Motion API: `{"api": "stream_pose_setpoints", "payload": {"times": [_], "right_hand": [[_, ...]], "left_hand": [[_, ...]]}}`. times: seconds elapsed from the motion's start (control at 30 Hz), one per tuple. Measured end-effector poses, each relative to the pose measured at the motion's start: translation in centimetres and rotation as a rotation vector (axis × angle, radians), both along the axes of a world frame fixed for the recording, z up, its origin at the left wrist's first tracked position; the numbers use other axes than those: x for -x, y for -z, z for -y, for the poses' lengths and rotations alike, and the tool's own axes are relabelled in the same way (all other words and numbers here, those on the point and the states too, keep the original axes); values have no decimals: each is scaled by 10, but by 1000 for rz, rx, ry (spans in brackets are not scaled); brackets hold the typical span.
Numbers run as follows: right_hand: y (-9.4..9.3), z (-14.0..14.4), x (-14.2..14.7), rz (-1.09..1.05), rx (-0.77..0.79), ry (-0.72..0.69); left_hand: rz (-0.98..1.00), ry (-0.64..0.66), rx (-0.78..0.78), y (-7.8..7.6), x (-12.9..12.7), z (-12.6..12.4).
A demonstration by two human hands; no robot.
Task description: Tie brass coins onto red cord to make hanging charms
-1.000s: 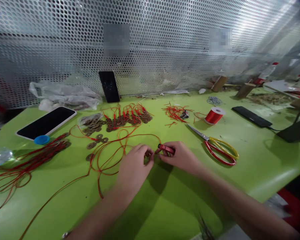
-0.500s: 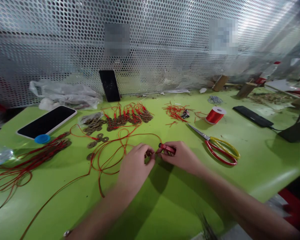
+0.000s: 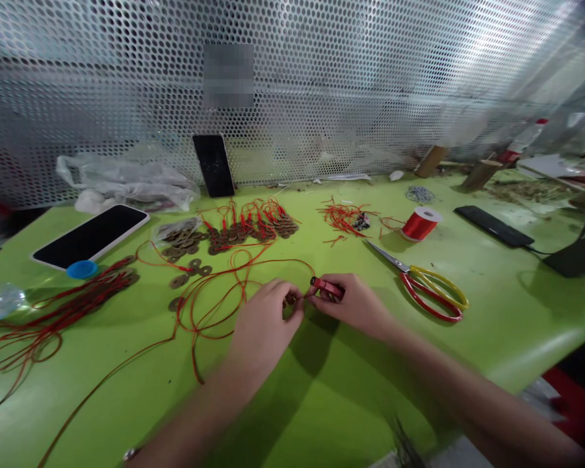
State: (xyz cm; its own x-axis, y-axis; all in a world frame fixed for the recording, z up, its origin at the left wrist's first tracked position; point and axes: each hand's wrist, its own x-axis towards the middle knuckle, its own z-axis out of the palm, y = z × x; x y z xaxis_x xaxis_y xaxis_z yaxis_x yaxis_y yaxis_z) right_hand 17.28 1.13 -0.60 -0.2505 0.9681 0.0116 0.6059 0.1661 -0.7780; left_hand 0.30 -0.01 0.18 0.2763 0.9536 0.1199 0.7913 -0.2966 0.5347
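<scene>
Pinched in the fingertips of my left hand point(image 3: 268, 318) is the end of a red cord point(image 3: 283, 261); a small brownish piece behind the fingers is mostly hidden. My right hand point(image 3: 358, 302) is closed round a red lighter point(image 3: 330, 288), and its thumb and forefinger meet the cord close to the left fingertips. No flame shows. Loops of the cord spread over the green table to the left. Beyond my hands lie several round coins with holes point(image 3: 277, 227), tied with red cord, and loose coins point(image 3: 182, 237) in a clear bag.
Scissors point(image 3: 409, 270) with yellow and red handles lie at right, near a red thread spool point(image 3: 420, 224) and cord scraps point(image 3: 344, 218). Corded coins point(image 3: 102, 286), a blue cap point(image 3: 82, 269) and a phone point(image 3: 92, 235) are at left. Another phone point(image 3: 213, 166) leans on the mesh.
Both hands stay together at nearly the same spot, still gripping the cord and lighter. Only a very slight shift of the fingers and of the view shows.
</scene>
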Motion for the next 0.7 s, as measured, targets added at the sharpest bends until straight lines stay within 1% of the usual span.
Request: {"api": "stream_pose_setpoints", "payload": {"times": [0.13,0.37,0.7], "right_hand": [[-1,0,0,-14,1,5],[-1,1,0,-13,23,13],[0,2,0,5,17,27]], "left_hand": [[7,1,-20,0,0,-1],[41,8,-119,-1,1,1],[-48,31,-169,-3,0,2]]}}
